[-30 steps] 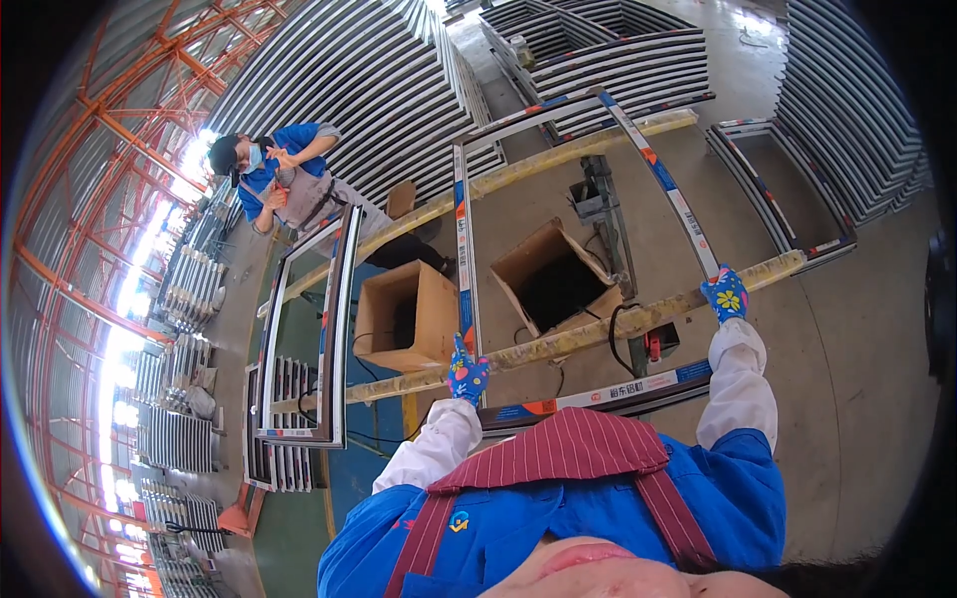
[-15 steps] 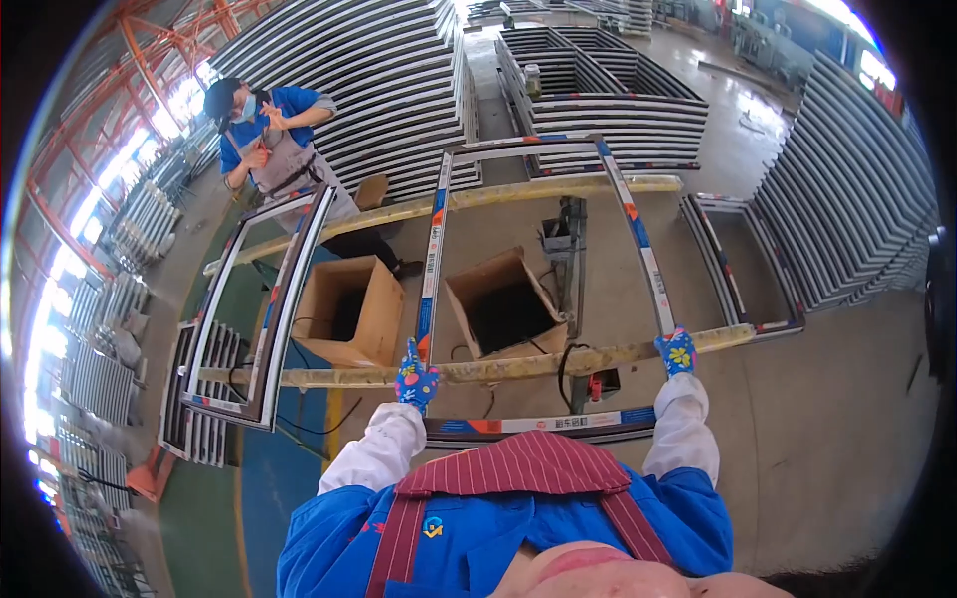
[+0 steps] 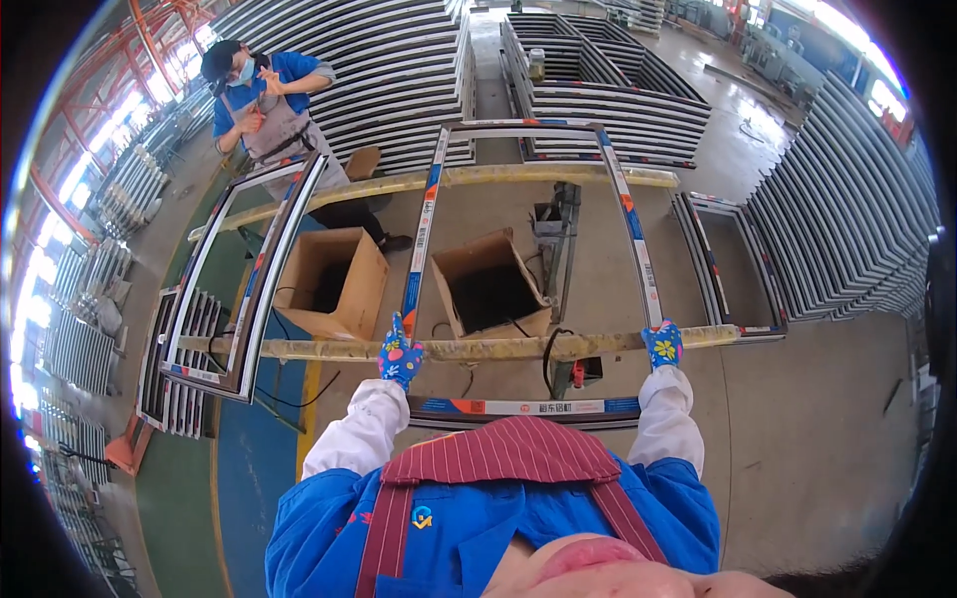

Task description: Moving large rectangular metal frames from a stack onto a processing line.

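A large rectangular window frame (image 3: 522, 407), dark with printed blue, white and orange film, lies across two yellowish padded bars (image 3: 488, 349). My left hand (image 3: 401, 359), in a blue flowered glove, is closed around the frame's left side, one digit stretched up along it. My right hand (image 3: 663, 344), in a matching glove, grips the right side near the front bar. The frame's near edge sits beyond the bar, close to my striped apron. Where each palm meets the frame is hidden.
A second frame (image 3: 261, 299) leans across the bars at left. Two cardboard boxes (image 3: 374, 289) stand below the bars. A co-worker (image 3: 279, 110) in a mask stands at far left, hands raised. Stacked frames (image 3: 608, 125) are behind, and more (image 3: 847, 209) rise at right.
The whole view has shifted slightly, so everything sits higher and a little further left. Both hands keep their hold on the frame, which shows no clear movement on the bars.
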Demonstrator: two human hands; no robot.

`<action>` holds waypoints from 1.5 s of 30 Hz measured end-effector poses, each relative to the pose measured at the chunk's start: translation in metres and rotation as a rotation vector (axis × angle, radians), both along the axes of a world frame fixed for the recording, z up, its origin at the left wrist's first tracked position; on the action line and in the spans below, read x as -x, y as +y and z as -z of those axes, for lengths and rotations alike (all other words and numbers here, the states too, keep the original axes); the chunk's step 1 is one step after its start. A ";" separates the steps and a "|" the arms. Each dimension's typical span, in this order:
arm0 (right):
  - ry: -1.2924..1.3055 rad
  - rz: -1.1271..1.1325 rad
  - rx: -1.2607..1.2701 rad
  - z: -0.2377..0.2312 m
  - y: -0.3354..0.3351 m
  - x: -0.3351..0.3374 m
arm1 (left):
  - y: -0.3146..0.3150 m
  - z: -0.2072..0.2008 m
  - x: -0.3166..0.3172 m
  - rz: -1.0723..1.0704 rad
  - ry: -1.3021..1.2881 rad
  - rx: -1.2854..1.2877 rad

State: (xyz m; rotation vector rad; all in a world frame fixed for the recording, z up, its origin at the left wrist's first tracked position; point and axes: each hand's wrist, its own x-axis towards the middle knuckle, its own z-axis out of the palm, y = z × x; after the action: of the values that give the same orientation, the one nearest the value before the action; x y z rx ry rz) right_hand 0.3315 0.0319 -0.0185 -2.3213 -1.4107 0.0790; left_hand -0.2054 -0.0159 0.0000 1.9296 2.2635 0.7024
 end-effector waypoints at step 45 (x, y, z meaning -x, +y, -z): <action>-0.040 -0.055 -0.002 -0.008 0.003 0.005 | -0.007 -0.035 -0.010 -0.081 -0.145 0.249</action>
State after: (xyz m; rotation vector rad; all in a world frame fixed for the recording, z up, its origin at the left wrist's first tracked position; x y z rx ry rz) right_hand 0.3263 0.0346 -0.0104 -2.2944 -1.4935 0.0472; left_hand -0.1957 -0.0230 0.0353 1.6300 2.2297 0.5209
